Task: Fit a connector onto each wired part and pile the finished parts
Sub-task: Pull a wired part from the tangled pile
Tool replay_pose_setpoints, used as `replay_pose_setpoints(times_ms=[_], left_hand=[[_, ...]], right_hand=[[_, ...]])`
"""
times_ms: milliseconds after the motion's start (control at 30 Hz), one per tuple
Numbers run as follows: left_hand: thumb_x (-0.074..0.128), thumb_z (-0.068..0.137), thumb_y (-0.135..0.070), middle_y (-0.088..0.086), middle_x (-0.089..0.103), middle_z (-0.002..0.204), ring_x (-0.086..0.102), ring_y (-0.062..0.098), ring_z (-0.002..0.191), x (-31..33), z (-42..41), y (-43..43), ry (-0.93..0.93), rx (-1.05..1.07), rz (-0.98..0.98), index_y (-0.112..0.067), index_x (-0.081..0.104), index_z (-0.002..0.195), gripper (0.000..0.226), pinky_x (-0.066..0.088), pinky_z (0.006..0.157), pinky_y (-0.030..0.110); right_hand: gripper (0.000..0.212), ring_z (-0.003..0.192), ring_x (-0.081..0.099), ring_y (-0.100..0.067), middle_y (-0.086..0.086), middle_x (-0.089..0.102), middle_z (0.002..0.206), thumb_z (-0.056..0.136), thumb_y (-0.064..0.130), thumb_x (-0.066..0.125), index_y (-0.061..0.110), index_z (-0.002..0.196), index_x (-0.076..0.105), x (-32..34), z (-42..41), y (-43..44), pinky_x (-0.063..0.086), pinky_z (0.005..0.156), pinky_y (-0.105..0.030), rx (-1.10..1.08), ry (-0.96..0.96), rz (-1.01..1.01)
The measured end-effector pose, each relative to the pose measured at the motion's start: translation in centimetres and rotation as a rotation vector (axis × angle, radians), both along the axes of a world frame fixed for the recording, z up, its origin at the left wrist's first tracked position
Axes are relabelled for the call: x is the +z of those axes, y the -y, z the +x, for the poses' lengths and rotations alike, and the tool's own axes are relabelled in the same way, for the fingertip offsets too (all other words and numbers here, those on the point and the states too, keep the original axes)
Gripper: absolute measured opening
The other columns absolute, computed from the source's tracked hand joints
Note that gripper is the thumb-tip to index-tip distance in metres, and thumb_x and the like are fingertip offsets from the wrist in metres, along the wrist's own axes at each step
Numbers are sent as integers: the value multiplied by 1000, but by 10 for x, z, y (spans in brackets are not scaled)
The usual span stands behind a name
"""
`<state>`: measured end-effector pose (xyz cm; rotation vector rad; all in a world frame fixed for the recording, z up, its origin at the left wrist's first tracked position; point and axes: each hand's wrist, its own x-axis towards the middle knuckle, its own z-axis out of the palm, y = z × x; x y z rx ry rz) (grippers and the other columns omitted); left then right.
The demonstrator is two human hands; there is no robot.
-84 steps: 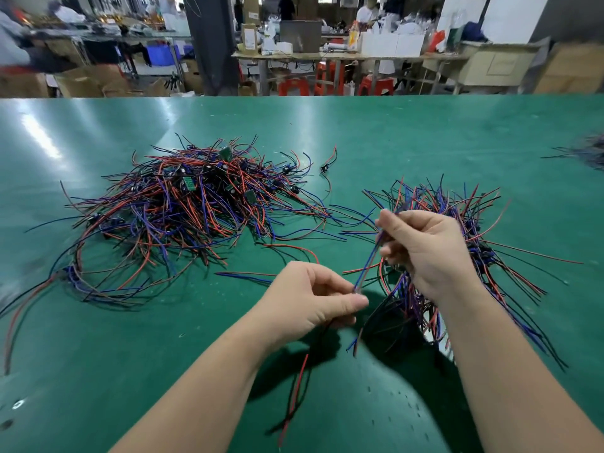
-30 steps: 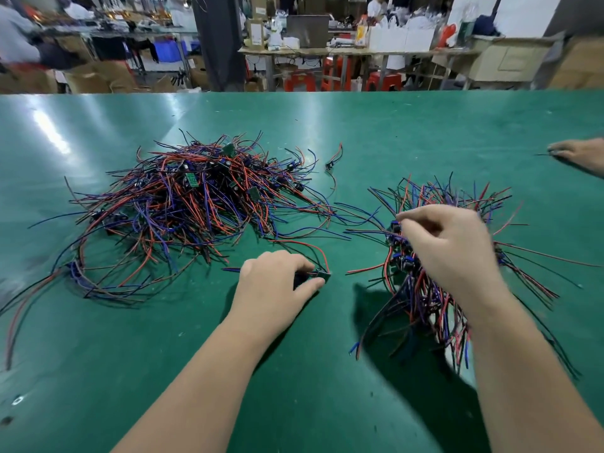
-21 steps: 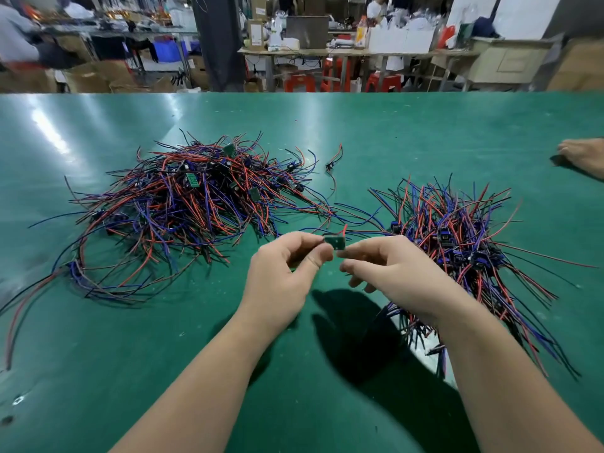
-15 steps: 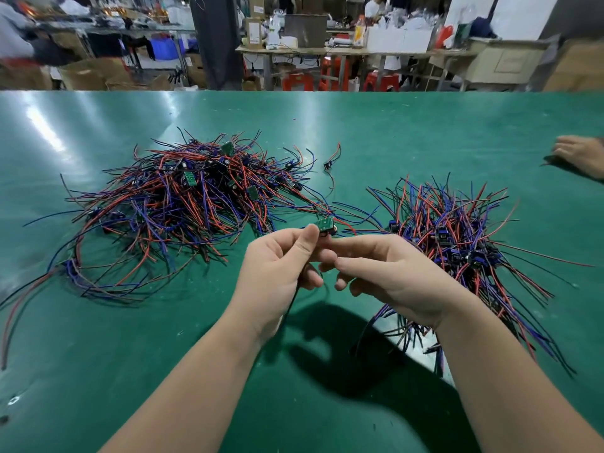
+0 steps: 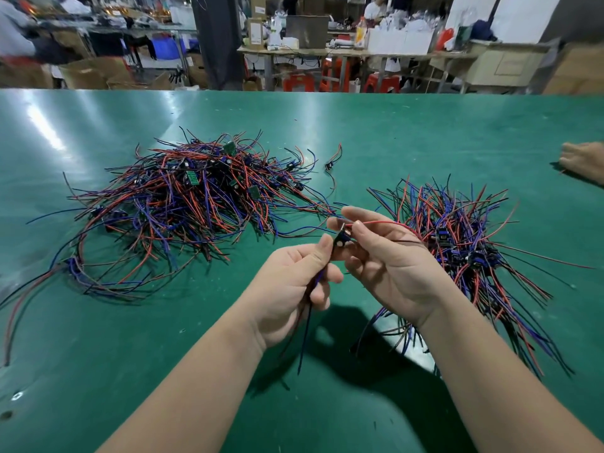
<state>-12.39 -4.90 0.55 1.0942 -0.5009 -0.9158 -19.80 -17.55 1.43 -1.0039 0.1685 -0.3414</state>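
handling: the wired part point(image 5: 340, 238) is looking small and light, its wires thin and limp, so it is probably asking for a pinch on the hard body, not a pull on the wires; the joints are likely being the fragile spot.
left hand: the left hand point(image 5: 294, 282) is pinching the part's dark body between thumb and forefinger, its other fingers curling round the blue and black leads point(image 5: 305, 328) dangling below the palm.
right hand: the right hand point(image 5: 392, 266) is pinching the same part from the other side; a red wire point(image 5: 379, 222) is running off past its fingertips. whether a connector is sitting under them cannot be told.
where: the part is being held between both hands, above the table point(image 5: 327, 125).
materials: the wires are showing glossy, smooth insulation; the table is shining green.
heaps: a loose tangle point(image 5: 183, 204) carrying small green boards is lying beyond and left of the left hand; a tighter bundle point(image 5: 457, 243) with blue blocks is lying just behind the right hand.
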Motion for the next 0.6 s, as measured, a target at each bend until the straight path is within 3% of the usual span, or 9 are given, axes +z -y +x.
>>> replay_pose_setpoints(times_ms=[100, 267, 400, 500, 600], left_hand=[[51, 82, -40, -6, 43, 44, 25, 2, 29, -1, -1, -1, -55, -93, 11, -10, 65, 78, 33, 28, 37, 13], [47, 84, -46, -7, 30, 41, 20, 5, 30, -4, 3, -1, 18, -128, 136, -12, 61, 74, 38, 24, 40, 14], [42, 91, -50, -3, 51, 51, 27, 7, 31, -7, 1, 2, 236, -11, 282, -12, 64, 78, 47, 24, 38, 14], [59, 87, -37, 3, 68, 74, 40, 5, 34, -9, -4, 3, 398, 112, 262, -12, 62, 84, 26, 30, 35, 14], [65, 89, -20, 5, 72, 78, 43, 2, 35, -11, -4, 4, 433, 174, 251, -9, 66, 86, 11, 33, 35, 12]], right_hand=[[20, 60, 60, -11, -7, 73, 85, 72, 11, 62, 14, 85, 77, -1, 0, 0, 51, 58, -17, -31, 9, -34], [19, 44, 54, -8, -1, 66, 61, 63, 16, 69, 9, 81, 69, -1, 0, 2, 45, 46, -17, -221, -51, -249], [15, 38, 52, -9, 1, 64, 54, 68, 14, 72, 10, 80, 65, -4, 1, 7, 41, 40, -16, -327, -138, -372], [12, 37, 51, -7, 3, 61, 48, 77, 4, 73, 10, 81, 64, -9, 3, 7, 38, 39, -16, -347, -184, -527], [12, 38, 52, -7, 1, 62, 49, 77, 3, 74, 10, 77, 63, -11, 5, 6, 39, 39, -16, -364, -198, -575]])
